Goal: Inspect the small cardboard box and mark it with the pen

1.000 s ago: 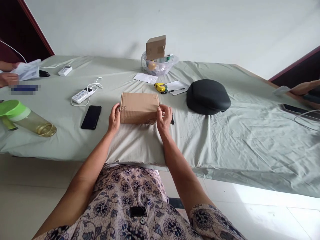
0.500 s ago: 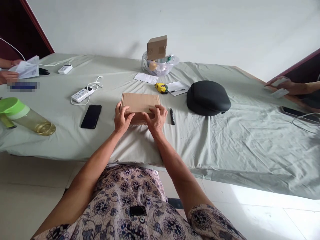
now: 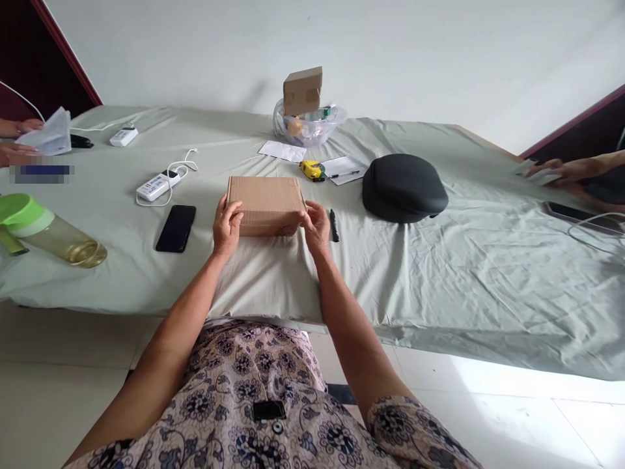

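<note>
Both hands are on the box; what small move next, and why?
Probably thumb the near flap up: the left hand and right hand clasp the ends of the box, which lies flat and shut on the cloth.

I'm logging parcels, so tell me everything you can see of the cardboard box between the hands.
The box is plain brown cardboard, flat, rectangular and closed, with a faint dark mark low on its near face. It seems to rest flat on the grey-green cloth, long side toward the person. The left hand holds its left end, thumb on top; the right hand holds its right end. A black pen lies just right of it, apart.
</note>
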Demonstrator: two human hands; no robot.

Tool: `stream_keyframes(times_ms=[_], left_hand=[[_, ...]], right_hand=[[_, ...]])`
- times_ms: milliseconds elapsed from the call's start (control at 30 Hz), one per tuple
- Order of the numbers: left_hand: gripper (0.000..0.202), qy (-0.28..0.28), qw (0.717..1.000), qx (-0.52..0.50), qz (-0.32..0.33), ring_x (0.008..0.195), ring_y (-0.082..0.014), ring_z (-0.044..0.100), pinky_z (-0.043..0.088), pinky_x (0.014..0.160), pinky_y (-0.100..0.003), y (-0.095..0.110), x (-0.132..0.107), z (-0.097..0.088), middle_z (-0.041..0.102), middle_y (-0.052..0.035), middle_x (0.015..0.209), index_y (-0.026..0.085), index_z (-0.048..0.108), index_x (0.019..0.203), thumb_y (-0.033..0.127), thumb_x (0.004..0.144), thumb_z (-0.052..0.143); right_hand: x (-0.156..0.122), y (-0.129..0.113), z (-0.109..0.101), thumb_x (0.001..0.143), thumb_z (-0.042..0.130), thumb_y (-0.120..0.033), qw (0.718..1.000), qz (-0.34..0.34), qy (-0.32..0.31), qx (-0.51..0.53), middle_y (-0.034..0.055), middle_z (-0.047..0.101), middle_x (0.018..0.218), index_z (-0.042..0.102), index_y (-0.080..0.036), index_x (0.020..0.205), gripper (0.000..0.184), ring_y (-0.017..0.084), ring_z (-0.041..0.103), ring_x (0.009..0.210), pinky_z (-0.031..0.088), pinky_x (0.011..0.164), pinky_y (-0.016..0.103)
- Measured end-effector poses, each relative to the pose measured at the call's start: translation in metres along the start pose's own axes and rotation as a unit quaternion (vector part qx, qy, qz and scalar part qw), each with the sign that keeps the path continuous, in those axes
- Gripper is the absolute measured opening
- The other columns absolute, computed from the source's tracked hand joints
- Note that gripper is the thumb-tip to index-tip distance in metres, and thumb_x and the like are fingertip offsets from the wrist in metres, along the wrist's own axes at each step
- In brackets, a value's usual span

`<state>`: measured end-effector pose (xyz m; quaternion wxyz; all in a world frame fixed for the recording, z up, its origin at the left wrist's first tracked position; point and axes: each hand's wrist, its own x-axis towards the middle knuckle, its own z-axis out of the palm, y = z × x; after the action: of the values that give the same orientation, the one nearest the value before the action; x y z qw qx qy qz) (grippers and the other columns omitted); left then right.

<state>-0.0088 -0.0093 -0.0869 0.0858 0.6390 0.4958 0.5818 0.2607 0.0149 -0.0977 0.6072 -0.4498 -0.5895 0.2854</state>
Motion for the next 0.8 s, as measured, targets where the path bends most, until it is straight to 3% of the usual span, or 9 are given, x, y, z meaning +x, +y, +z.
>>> stream_keyframes(times_ms=[167,333,500,667,800], left_hand=[[0.054,0.022,0.999,-0.031,-0.016,0.148,-0.0284,0.054,0.043,0.125,-0.044,-0.004,0.002,-0.008,0.059,-0.0174,0.155,0.022,0.073,0.124,0.065,0.099,0.054],[0.052,0.054,0.996,-0.064,-0.033,0.148,-0.0283,0.053,0.041,0.126,-0.044,-0.008,0.005,-0.014,0.063,-0.0163,0.150,0.021,0.073,0.122,0.064,0.098,0.057],[0.052,0.040,0.997,-0.057,-0.026,0.148,-0.0280,0.054,0.041,0.126,-0.044,-0.007,0.004,-0.017,0.061,-0.0163,0.152,0.022,0.072,0.125,0.064,0.098,0.057],[0.058,0.034,0.997,-0.068,-0.016,0.147,-0.0274,0.055,0.043,0.125,-0.043,-0.005,0.002,-0.015,0.062,-0.0162,0.151,0.023,0.065,0.135,0.066,0.097,0.059],[0.063,0.014,0.997,-0.071,0.000,0.142,-0.0263,0.059,0.045,0.124,-0.042,-0.003,0.002,-0.014,0.063,-0.0161,0.150,0.022,0.060,0.140,0.066,0.095,0.061]], right_hand=[[0.001,0.004,-0.001,0.070,0.083,-0.068,0.996,0.060,-0.058,0.004,0.0052,0.070,0.104,0.064,-0.025,0.124,0.071,0.020,0.069,0.088,0.061,0.076,0.035],[-0.003,0.000,-0.003,0.075,0.079,-0.044,0.977,0.056,-0.158,-0.135,0.0051,0.074,0.101,0.059,-0.023,0.139,0.070,0.021,0.070,0.082,0.059,0.085,0.040],[-0.005,-0.006,-0.005,0.081,0.064,-0.031,0.960,0.050,-0.170,-0.215,0.0042,0.076,0.090,0.063,-0.021,0.128,0.048,0.021,0.069,0.081,0.056,0.084,0.037],[-0.006,-0.010,-0.003,0.076,0.071,-0.035,0.958,0.052,-0.172,-0.223,0.0051,0.075,0.090,0.062,-0.022,0.115,0.042,0.022,0.068,0.080,0.054,0.079,0.036],[-0.008,-0.014,-0.002,0.076,0.076,-0.050,0.957,0.070,-0.168,-0.226,0.0045,0.072,0.084,0.058,-0.024,0.100,0.040,0.024,0.066,0.078,0.053,0.076,0.037]])
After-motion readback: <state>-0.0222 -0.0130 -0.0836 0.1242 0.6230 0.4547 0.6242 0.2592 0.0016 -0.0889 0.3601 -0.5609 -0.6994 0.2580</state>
